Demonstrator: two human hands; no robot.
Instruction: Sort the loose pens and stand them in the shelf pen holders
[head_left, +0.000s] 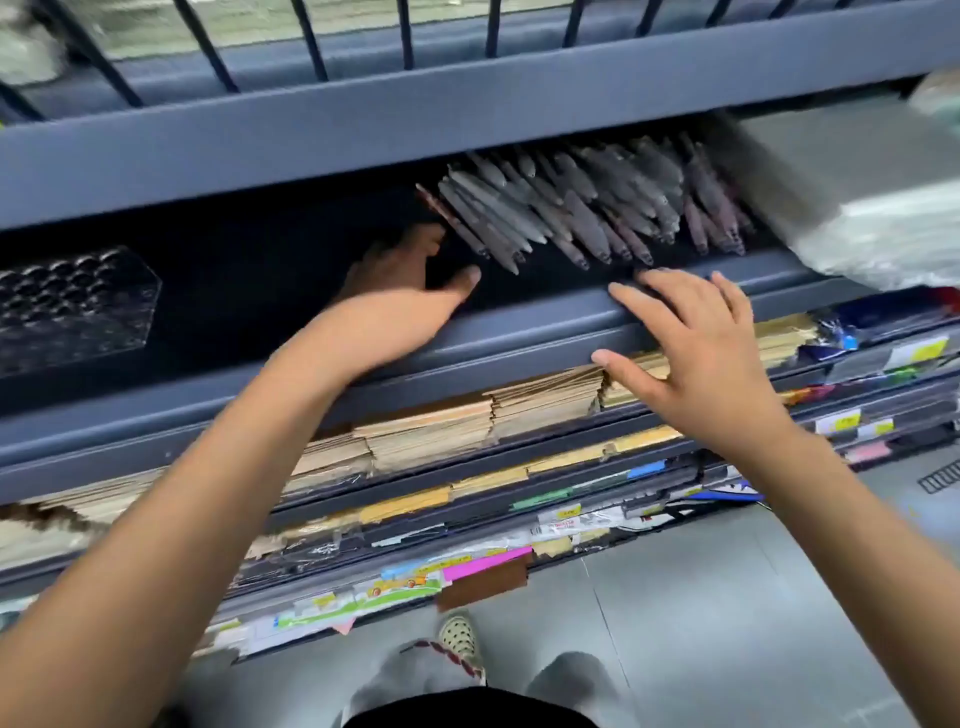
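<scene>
A dense bunch of grey and dark pens (582, 208) leans in the dark shelf bay, tips pointing toward me. My left hand (400, 275) reaches into the bay just left of the pens, fingers spread and holding nothing; its far fingers are in shadow. My right hand (691, 343) lies flat with straight fingers on the blue front lip of the shelf (519, 332), just below the pens. A clear pen holder (72, 306) with round holes stands at the left of the same bay, apart from both hands.
A blue upper shelf (363, 119) with black bars overhangs the bay. A plastic-wrapped grey pack (857, 192) fills the right side. Below are stacks of brown envelopes (441, 431) and coloured stationery. My legs and the grey floor (727, 623) are at the bottom.
</scene>
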